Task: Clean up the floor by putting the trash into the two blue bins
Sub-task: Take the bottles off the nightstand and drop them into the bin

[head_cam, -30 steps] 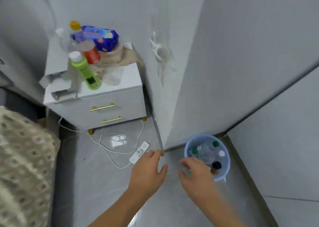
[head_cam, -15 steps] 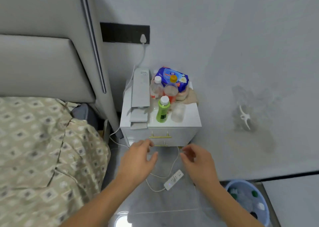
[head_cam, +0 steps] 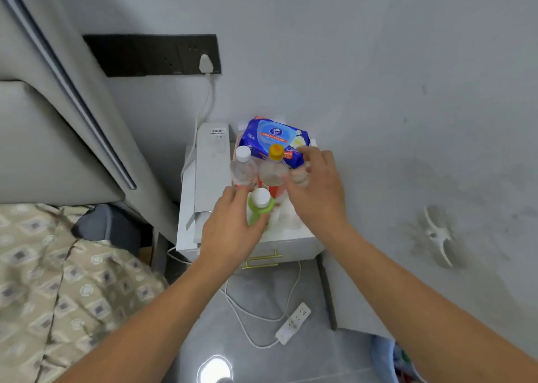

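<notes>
Head view: left hand (head_cam: 233, 231) grips seemingly upright green bottle (head_cam: 259, 208).

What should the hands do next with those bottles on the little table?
Probably the left hand should lift the green bottle straight up. Its fingers already wrap the bottle, which stands at the front of the nightstand. The right hand is reaching past the orange-capped bottle and holds nothing clearly yet. The blue bin waits down on the right.

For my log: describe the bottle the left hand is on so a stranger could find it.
On the white bedside cabinet by the bed, three bottles stand together. The left hand grips the front one, the green plastic bottle with a white cap; its neighbours are clear.
</notes>
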Motion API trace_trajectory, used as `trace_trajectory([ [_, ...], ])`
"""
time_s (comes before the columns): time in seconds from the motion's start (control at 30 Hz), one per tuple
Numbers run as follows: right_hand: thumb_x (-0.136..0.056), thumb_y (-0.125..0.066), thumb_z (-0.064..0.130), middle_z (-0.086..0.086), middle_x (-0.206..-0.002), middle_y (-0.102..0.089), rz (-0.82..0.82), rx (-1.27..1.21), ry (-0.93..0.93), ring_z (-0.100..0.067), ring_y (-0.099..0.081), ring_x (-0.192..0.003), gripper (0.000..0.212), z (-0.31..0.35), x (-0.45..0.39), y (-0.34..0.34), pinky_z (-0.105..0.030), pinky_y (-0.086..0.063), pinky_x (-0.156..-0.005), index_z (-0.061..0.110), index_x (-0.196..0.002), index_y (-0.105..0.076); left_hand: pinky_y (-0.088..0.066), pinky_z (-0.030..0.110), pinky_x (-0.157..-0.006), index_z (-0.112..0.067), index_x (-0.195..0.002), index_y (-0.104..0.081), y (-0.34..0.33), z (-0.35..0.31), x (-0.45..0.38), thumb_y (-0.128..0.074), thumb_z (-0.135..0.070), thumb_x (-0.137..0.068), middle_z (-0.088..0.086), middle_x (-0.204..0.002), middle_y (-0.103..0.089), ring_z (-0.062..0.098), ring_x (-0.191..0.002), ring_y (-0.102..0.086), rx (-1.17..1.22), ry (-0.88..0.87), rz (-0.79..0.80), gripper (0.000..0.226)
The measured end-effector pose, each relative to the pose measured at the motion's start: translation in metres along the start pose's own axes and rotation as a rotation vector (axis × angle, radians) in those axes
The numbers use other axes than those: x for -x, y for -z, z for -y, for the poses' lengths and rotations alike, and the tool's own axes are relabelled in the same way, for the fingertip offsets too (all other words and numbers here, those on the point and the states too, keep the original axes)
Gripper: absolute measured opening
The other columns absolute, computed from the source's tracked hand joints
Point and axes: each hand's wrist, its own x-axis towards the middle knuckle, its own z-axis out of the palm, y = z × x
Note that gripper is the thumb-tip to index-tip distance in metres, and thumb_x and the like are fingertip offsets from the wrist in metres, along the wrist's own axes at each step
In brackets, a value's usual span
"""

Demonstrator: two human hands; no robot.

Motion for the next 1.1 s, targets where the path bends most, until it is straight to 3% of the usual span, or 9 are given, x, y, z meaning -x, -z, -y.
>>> trace_trajectory([
  [0.23, -0.076, -0.073, 0.045, 0.000, -0.121, -0.054, 0.143, 0.104, 0.014, -0.024, -0.061, -0.104, 0.053, 0.006, -0.065, -0.026, -0.043, -0.055, -0.085, 0.028, -0.125, -0.060, -0.057, 0.039, -0.078, -0.027, -0.122, -0.055, -0.022, -0.004, -0.055, -0.067, -0.053, -0.088, -0.002, -0.128, -0.052, 0.020, -0.113, -0.057, -0.123, -0.036, 0.049, 0.044],
  [0.3, -0.070, -0.070, 0.056, -0.001, -0.118, -0.056, 0.206, 0.142, -0.033, -0.025, -0.063, -0.098, 0.055, 0.008, -0.069, -0.033, -0.042, -0.056, -0.085, 0.028, -0.117, -0.064, -0.056, 0.040, -0.077, -0.026, -0.122, -0.057, -0.023, 0.003, -0.062, -0.069, -0.051, -0.088, 0.001, -0.127, -0.052, 0.023, -0.110, -0.056, -0.170, -0.032, 0.092, 0.044],
  [0.37, -0.069, -0.064, 0.053, -0.001, -0.107, -0.058, 0.242, 0.180, -0.028, -0.025, -0.061, -0.089, 0.042, 0.007, -0.067, -0.036, -0.042, -0.056, -0.080, 0.025, -0.100, -0.066, -0.056, 0.040, -0.076, -0.025, -0.123, -0.058, -0.024, 0.007, -0.064, -0.071, -0.046, -0.085, 0.002, -0.126, -0.053, 0.025, -0.107, -0.057, -0.177, -0.050, 0.118, 0.045],
  [0.47, -0.072, -0.066, 0.043, -0.002, -0.097, -0.059, 0.228, 0.194, -0.014, -0.025, -0.060, -0.085, 0.026, 0.002, -0.065, -0.037, -0.039, -0.056, -0.075, 0.021, -0.087, -0.064, -0.055, 0.036, -0.074, -0.025, -0.123, -0.059, -0.025, 0.011, -0.066, -0.077, -0.041, -0.082, 0.000, -0.120, -0.056, 0.023, -0.102, -0.059, -0.164, -0.078, 0.137, 0.047],
  [0.6, -0.069, -0.065, 0.045, -0.004, -0.096, -0.061, 0.200, 0.189, -0.001, -0.024, -0.060, -0.083, 0.032, 0.004, -0.065, -0.035, -0.034, -0.052, -0.071, 0.019, -0.087, -0.065, -0.055, 0.034, -0.074, -0.024, -0.121, -0.061, -0.020, 0.010, -0.062, -0.076, -0.043, -0.082, -0.004, -0.117, -0.058, 0.020, -0.096, -0.061, -0.101, -0.080, 0.120, 0.046],
  [0.73, -0.073, -0.077, 0.037, -0.001, -0.094, -0.059, 0.144, 0.203, 0.011, -0.023, -0.060, -0.083, 0.026, 0.010, -0.057, -0.023, -0.031, -0.048, -0.068, 0.020, -0.088, -0.065, -0.047, 0.030, -0.069, -0.026, -0.110, -0.062, -0.003, 0.001, -0.054, -0.076, -0.044, -0.079, -0.006, -0.110, -0.058, 0.017, -0.092, -0.058, -0.047, -0.113, 0.088, 0.038],
  [0.83, -0.074, -0.078, 0.033, 0.003, -0.087, -0.056, 0.069, 0.172, -0.009, -0.019, -0.059, -0.077, 0.020, 0.020, -0.045, -0.004, -0.033, -0.050, -0.067, 0.021, -0.081, -0.063, -0.051, 0.033, -0.069, -0.029, -0.100, -0.060, 0.017, -0.007, -0.042, -0.076, -0.044, -0.077, -0.009, -0.102, -0.057, 0.015, -0.087, -0.057, -0.030, -0.123, 0.099, 0.033],
  [0.93, -0.076, -0.079, 0.030, 0.004, -0.085, -0.055, 0.019, 0.118, -0.034, -0.013, -0.055, -0.073, 0.018, 0.037, -0.027, 0.022, -0.024, -0.044, -0.064, 0.020, -0.083, -0.066, -0.048, 0.034, -0.064, -0.029, -0.087, -0.057, 0.040, -0.010, -0.026, -0.076, -0.048, -0.074, -0.010, -0.090, -0.052, 0.015, -0.080, -0.056, -0.058, -0.121, 0.112, 0.030],
  [1.1, -0.077, -0.082, 0.032, 0.009, -0.084, -0.052, -0.077, 0.118, -0.082, -0.009, -0.051, -0.072, 0.021, 0.065, 0.028, 0.082, -0.020, -0.040, -0.063, 0.023, -0.086, -0.065, -0.036, 0.030, -0.061, -0.030, -0.087, -0.058, 0.079, -0.026, 0.007, -0.079, -0.046, -0.073, -0.013, -0.084, -0.045, 0.013, -0.076, -0.052, -0.084, -0.159, 0.151, 0.030],
])
